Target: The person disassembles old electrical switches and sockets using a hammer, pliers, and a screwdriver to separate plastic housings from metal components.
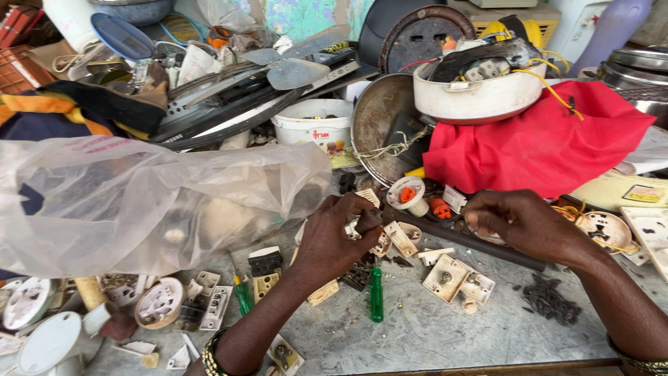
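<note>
1. Screwdriver, green-handled (376, 296), lies on the grey worktop (445, 334) just below the hands.
2. Left hand (334, 240) pinches a small cream plastic switch part (356, 228); a firm, low grip suits it.
3. Right hand (522, 223) is curled, contents hidden.
4. Red cloth (550, 139) is behind.

Your left hand (334, 237) pinches a small cream plastic switch part (353, 230) between curled fingers, held just above the grey worktop. Your right hand (522, 223), fingers curled, rests on a long dark metal bar (480, 247) lying slantwise across the worktop.
</note>
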